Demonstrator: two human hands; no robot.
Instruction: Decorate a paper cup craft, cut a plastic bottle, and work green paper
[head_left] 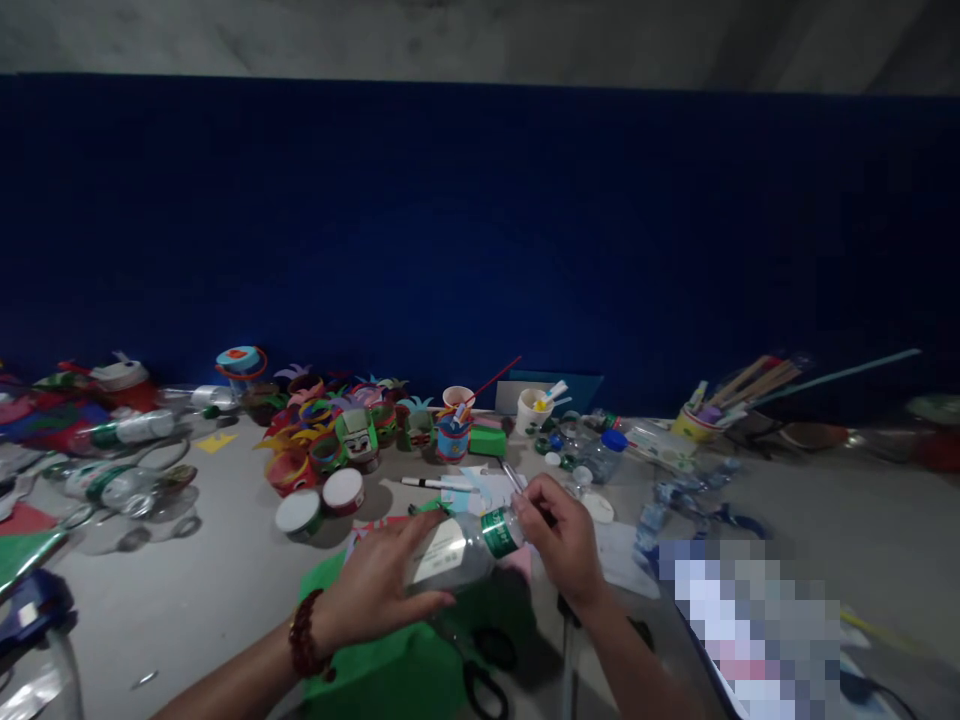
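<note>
My left hand (386, 570) grips a clear plastic bottle (465, 565) with a pale sticker and a green-and-white label, lying on its side. The bottle's right end meets my right hand (559, 530). Between the closed fingers of that hand is a slim silver tool (512, 476), its upper end pointing up and left; its kind is unclear. My right fingers cover the bottle's end. Beneath the hands lies green paper (375, 660), with black-handled scissors (484, 685) on its right side. A white-and-black marker (439, 484) rests just beyond the bottle.
Two lidded tubs (298, 512) and colourful paper cup crafts (360, 438) stand behind my left hand. Plastic bottles (120, 485) lie at the left. Bottle caps, a blue-capped container (609, 455) and a cup of sticks (694, 425) are at the right, near a blurred-out screen (742, 630).
</note>
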